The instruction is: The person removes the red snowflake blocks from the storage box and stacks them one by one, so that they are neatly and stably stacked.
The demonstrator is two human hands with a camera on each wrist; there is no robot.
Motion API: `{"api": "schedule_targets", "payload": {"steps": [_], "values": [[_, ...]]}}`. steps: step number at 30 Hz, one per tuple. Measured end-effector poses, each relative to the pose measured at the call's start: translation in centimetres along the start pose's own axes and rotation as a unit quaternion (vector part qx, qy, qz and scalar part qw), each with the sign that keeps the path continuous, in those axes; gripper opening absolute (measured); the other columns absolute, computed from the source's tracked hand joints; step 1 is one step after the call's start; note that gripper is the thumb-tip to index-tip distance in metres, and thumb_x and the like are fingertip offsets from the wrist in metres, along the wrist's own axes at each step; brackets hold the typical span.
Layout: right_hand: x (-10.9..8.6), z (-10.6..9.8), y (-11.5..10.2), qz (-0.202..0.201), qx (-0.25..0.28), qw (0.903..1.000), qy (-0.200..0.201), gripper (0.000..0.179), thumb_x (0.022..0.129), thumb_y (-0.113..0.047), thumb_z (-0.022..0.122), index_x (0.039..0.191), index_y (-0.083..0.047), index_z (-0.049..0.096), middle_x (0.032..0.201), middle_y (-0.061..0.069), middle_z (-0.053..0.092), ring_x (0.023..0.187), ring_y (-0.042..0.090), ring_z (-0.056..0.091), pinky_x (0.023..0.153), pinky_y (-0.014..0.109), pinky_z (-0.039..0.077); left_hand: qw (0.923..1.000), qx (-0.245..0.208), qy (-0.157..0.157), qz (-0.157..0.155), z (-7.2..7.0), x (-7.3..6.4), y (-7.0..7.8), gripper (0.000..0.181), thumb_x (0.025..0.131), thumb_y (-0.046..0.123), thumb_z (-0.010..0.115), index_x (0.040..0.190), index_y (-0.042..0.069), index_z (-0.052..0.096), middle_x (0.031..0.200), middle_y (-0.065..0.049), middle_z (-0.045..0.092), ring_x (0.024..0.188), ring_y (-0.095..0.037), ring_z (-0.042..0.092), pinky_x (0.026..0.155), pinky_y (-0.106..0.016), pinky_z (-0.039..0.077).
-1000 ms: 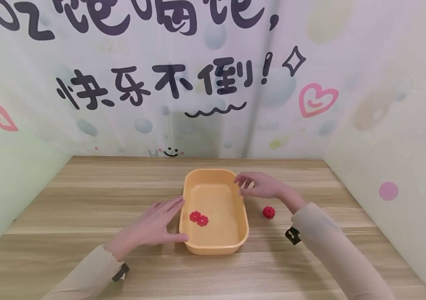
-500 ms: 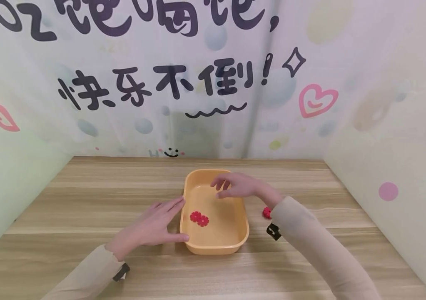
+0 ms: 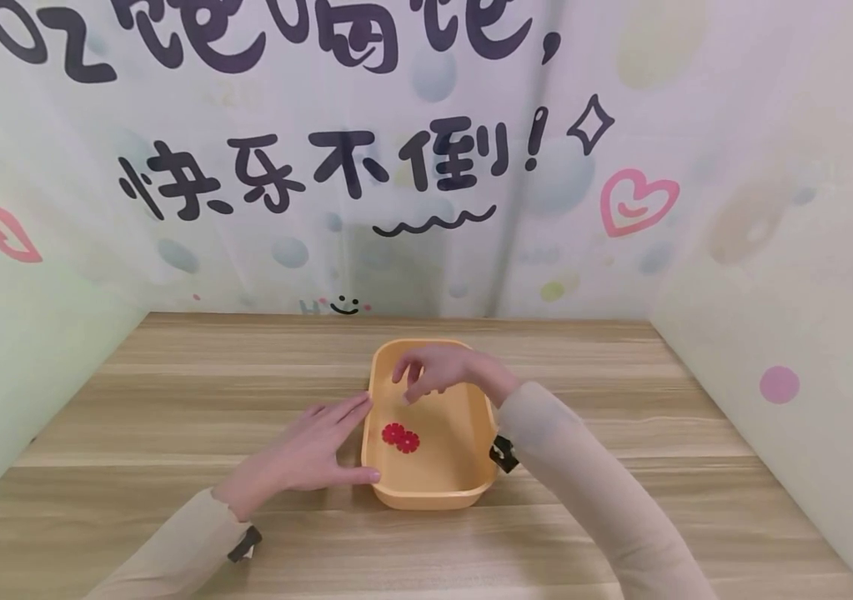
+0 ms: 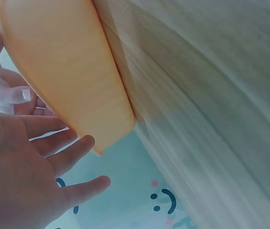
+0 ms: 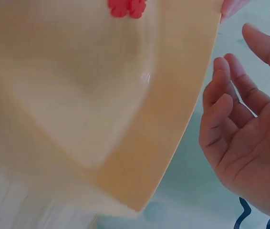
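Observation:
An orange tray (image 3: 429, 501) with a raised rim stands on the wood-grain table. Two red flower-shaped pieces (image 3: 400, 437) lie touching or overlapping on its floor, toward the near left. My left hand (image 3: 306, 450) rests against the tray's left rim, thumb and fingers spread; the left wrist view shows those fingers (image 4: 73, 152) straight along the tray's wall. Over the far part of the tray hovers my right hand (image 3: 441, 371), fingers bent loosely. Nothing shows between them in the right wrist view, where the palm (image 5: 254, 152) faces the camera.
White curtain-like walls (image 3: 426, 275) with printed writing and shapes close in the back and sides of the table (image 3: 246, 367). A dark strap piece (image 3: 504, 454) hangs under the right sleeve (image 3: 584, 467), beside the tray's right rim.
My right hand has moved left from the tray's right rim to above its inside. Its sleeve now covers the spot where a red rounded piece lay on the table. The left hand has stayed put.

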State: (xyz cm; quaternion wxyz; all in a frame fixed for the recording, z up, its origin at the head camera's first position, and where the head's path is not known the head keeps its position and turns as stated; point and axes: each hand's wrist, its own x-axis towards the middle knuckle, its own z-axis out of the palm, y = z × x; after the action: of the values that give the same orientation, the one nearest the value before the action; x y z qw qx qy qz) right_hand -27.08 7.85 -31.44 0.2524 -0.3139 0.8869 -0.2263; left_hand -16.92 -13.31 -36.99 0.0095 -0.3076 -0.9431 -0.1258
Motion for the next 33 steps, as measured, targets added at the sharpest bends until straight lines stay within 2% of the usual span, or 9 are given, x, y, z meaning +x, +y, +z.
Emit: {"api": "schedule_targets", "payload": {"steps": [5,8,14,20,23,28,33], "values": [[1.0,0.2,-0.3,0.028,0.025,0.9988,-0.032,0.035,0.077,-0.022,0.068,0.107,-0.011,0.056,0.093,0.004,0.056,0.082,0.029,0.055,0.062,0.03,0.047,1.0,0.002,0.0,-0.001,0.0,0.0,-0.1,0.091,0.072,0.064,0.054,0.136,0.003,0.032,0.14,-0.008,0.028,0.123,-0.023,0.031,0.095,-0.05,0.024],[1.6,0.6,-0.2,0.034,0.033,0.9975,-0.051,0.034,0.076,-0.022,0.069,0.105,-0.012,0.056,0.092,0.004,0.057,0.083,0.03,0.055,0.063,0.031,0.047,1.0,0.004,0.002,0.0,0.0,0.0,-0.1,0.092,0.072,0.064,0.054,0.136,0.003,0.032,0.14,-0.008,0.028,0.123,-0.023,0.031,0.095,-0.05,0.025],[2.7,1.5,0.3,0.041,0.037,0.9943,-0.091,0.031,0.076,-0.016,0.067,0.105,-0.013,0.057,0.094,0.001,0.056,0.081,0.018,0.051,0.069,0.031,0.045,1.0,0.005,0.002,-0.001,-0.1,-0.1,0.0,0.092,0.072,0.065,0.053,0.136,0.003,0.032,0.14,-0.009,0.028,0.123,-0.023,0.032,0.095,-0.05,0.025],[3.4,2.5,0.8,0.066,0.035,0.9894,-0.124,0.032,0.076,-0.01,0.064,0.106,-0.014,0.057,0.089,0.002,0.053,0.074,0.014,0.049,0.068,0.027,0.043,1.0,0.0,-0.001,-0.006,0.0,-0.1,-0.1,0.092,0.072,0.065,0.054,0.137,0.004,0.031,0.14,-0.008,0.027,0.123,-0.024,0.031,0.095,-0.051,0.024],[3.6,3.1,1.1,0.075,0.038,0.9881,-0.129,0.031,0.075,-0.01,0.066,0.105,-0.015,0.057,0.088,0.003,0.052,0.075,0.014,0.048,0.068,0.025,0.041,1.0,0.0,-0.003,-0.009,0.1,-0.1,-0.1,0.092,0.071,0.065,0.053,0.137,0.004,0.03,0.141,-0.008,0.027,0.123,-0.024,0.031,0.095,-0.051,0.024],[3.7,3.8,1.3,0.074,0.005,0.9901,-0.119,0.032,0.072,-0.014,0.07,0.101,-0.019,0.057,0.092,0.001,0.05,0.085,0.015,0.045,0.074,0.024,0.038,0.9999,-0.001,-0.006,-0.008,0.0,0.0,0.0,0.092,0.072,0.064,0.053,0.137,0.004,0.03,0.141,-0.009,0.026,0.123,-0.024,0.03,0.095,-0.051,0.024],[3.7,4.3,1.3,0.067,-0.004,0.992,-0.107,0.031,0.071,-0.014,0.072,0.097,-0.018,0.056,0.089,0.001,0.05,0.082,0.014,0.046,0.07,0.023,0.04,1.0,0.004,-0.005,-0.005,0.0,0.0,0.1,0.092,0.072,0.065,0.053,0.137,0.003,0.03,0.141,-0.009,0.027,0.123,-0.024,0.03,0.096,-0.05,0.024]]}}
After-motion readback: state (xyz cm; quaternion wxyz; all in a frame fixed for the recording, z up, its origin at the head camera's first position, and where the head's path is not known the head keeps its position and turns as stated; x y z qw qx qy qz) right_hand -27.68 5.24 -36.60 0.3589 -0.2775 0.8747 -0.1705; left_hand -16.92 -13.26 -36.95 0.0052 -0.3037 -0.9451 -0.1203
